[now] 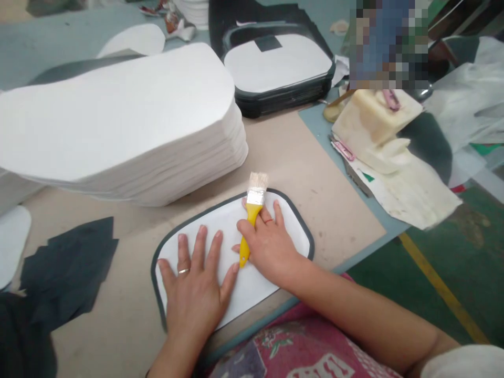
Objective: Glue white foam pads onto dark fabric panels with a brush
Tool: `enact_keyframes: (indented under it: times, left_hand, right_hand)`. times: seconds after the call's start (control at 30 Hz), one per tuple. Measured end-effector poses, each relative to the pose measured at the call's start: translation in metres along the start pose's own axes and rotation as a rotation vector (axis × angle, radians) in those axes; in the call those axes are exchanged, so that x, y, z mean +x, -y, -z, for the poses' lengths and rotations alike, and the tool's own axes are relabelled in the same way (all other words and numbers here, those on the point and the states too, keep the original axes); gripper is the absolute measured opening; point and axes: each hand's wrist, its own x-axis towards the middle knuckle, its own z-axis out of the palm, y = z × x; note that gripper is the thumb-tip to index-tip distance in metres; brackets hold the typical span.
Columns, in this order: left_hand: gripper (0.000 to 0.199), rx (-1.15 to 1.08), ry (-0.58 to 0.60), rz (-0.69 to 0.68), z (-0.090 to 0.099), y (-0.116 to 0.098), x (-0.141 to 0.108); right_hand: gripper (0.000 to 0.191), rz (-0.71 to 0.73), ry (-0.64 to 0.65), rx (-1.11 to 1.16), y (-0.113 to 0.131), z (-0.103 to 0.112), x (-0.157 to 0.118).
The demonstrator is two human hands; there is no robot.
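Observation:
A white rounded panel (232, 283) lies on a slightly larger black piece (293, 199), whose dark border shows around the top and sides. My left hand (199, 286) rests flat on the left part of the white panel, fingers spread, with a ring on one finger. In my right hand (271, 241) is a paintbrush (252, 212) with a yellow handle, held between thumb and fingers. Its pale bristles point away from me, past the panel's far edge. Some fingers of the right hand also lie on the panel.
A tall stack of white panels (129, 121) stands behind on the left. Beyond it, black pieces (283, 97) are piled under another white panel (275, 65). Black fabric squares (71, 268) lie at left. At right sit a cream container (374, 118) and pink-handled cutters (342, 148).

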Motion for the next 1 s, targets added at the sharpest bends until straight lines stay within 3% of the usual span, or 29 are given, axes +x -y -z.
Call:
enact_keyframes:
  times: [0.17,0.27,0.37,0.47,0.53,0.63,0.8,0.9,1.0]
  left_hand:
    - [0.062,0.010,-0.019,0.042,0.001,-0.005,-0.001]
    - [0.062,0.011,-0.005,0.037,0.006,-0.007,-0.002]
    - [0.062,-0.002,-0.006,0.031,0.014,-0.010,-0.003]
    - [0.057,-0.046,-0.013,0.036,0.021,-0.016,-0.006]
    - [0.052,-0.079,-0.001,0.050,0.023,-0.020,-0.008]
    - [0.050,-0.115,0.008,0.061,0.021,-0.024,-0.011]
    - [0.052,-0.158,-0.023,0.065,0.017,-0.024,-0.012]
    - [0.053,-0.178,-0.030,0.069,0.017,-0.025,-0.014]
    - [0.052,-0.207,-0.043,0.070,0.020,-0.029,-0.018]
  right_hand:
    - [0.032,-0.011,-0.043,0.052,-0.002,0.010,-0.001]
    - [0.020,0.030,-0.142,0.219,-0.008,0.039,-0.012]
    - [0.025,0.126,-0.193,0.361,-0.026,0.078,-0.019]
    - [0.027,0.207,-0.253,0.287,-0.047,0.108,-0.007]
    - [0.025,0.226,-0.263,0.268,-0.051,0.117,0.011]
    - [0.023,0.248,-0.159,0.384,-0.036,0.112,0.042]
    - [0.018,0.446,0.107,0.538,-0.006,0.087,0.075]
    - [0.023,0.432,0.099,0.469,-0.020,0.083,0.076]
    - [0.040,0.286,0.080,0.413,-0.047,0.084,0.070]
